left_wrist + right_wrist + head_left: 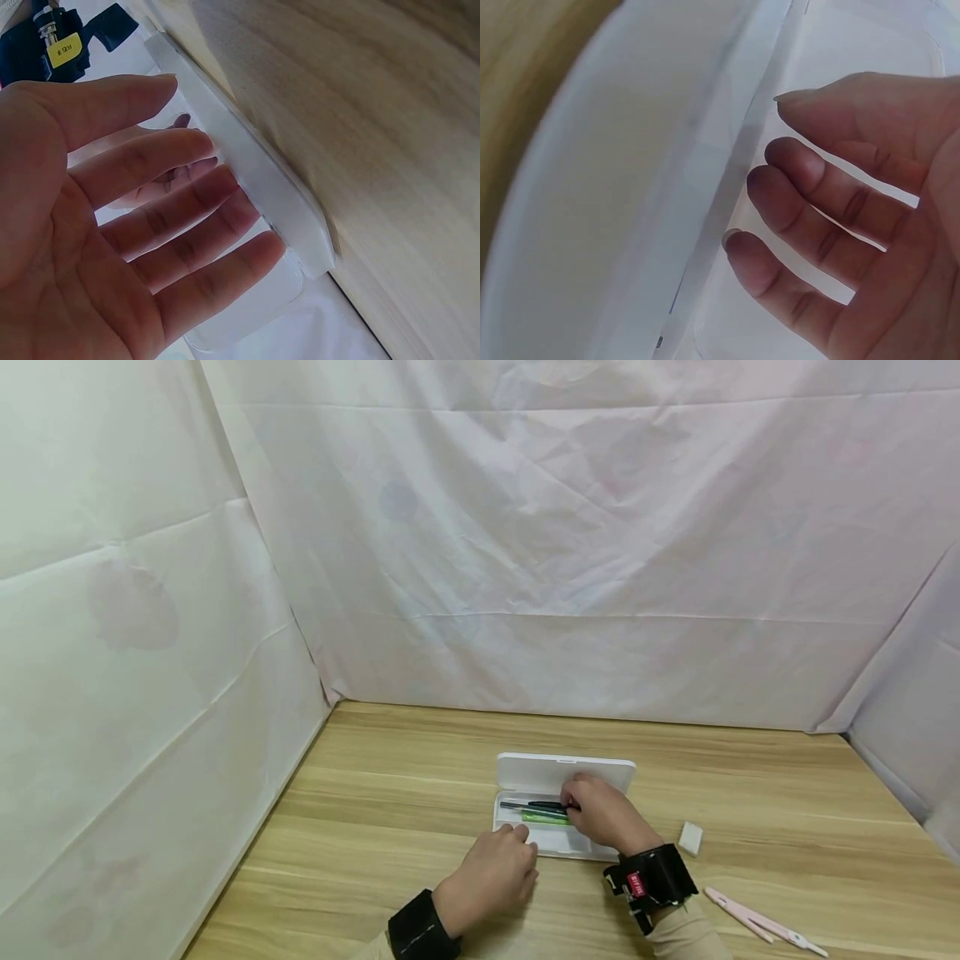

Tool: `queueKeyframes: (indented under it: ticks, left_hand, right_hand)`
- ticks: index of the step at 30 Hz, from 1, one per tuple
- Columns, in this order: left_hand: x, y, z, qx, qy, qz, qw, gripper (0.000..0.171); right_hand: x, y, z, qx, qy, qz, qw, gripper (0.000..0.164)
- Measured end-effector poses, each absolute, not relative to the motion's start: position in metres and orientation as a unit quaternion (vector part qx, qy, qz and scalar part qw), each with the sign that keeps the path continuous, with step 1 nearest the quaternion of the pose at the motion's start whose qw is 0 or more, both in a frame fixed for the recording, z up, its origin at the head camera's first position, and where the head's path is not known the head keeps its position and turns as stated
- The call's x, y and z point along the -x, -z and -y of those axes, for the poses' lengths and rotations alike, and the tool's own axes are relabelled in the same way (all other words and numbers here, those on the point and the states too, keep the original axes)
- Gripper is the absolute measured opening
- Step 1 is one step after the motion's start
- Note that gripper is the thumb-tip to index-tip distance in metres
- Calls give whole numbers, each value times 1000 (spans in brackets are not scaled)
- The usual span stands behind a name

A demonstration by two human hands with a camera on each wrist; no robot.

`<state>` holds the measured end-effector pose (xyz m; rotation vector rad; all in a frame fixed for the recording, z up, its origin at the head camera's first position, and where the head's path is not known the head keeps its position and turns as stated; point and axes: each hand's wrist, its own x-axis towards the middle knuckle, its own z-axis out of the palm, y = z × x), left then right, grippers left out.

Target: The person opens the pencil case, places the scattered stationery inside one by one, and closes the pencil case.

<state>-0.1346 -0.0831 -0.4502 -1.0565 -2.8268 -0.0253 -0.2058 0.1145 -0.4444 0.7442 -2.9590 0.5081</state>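
Observation:
A white pencil case (551, 840) lies on the table with its lid (551, 772) raised at the back. Inside are a black pen (546, 805) and a green pen (543, 817), side by side. My right hand (606, 814) reaches into the case, its fingers over the right ends of the pens. In the right wrist view those fingers (780, 199) are loosely bent, and nothing shows between them and the thumb. My left hand (491, 870) is at the case's front left, its relaxed fingertips (259, 251) right at the white front wall (255, 165).
Right of the case lies a white eraser (691, 838). Nearer the front right is a pink drawing compass (757, 920), legs slightly spread. The wood-grain table (390, 777) is bordered by white cloth (570, 568) at the back and both sides. Black straps (651, 883) circle both wrists.

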Motion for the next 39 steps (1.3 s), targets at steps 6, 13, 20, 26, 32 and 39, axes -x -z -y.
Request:
queueKeyframes:
  ticks: [6,13,20,26,32,39]
  left_hand:
    - [135,449,82,350,11,935,61,18]
    - [135,451,83,352,16,934,59,17]
    - [135,451,84,353,13,933,68,18]
    - [136,452,84,354,19,933,66,18]
    - [136,452,83,353,18,933,64,18]
    - [136,451,83,353,12,932,79,18]
  right_hand:
    - [204,442,-115,-236,-170,957,12,11]
    - [201,439,-115,-231,-174,957,5,12]
    - [198,437,-118,-228,-176,958,4,11]
    - [196,436,-122,-211,-171,963,3,11]
    - [192,437,-132,-208,-164,964,3,13]
    - [188,432,-148,-200,-153,968,5,10]
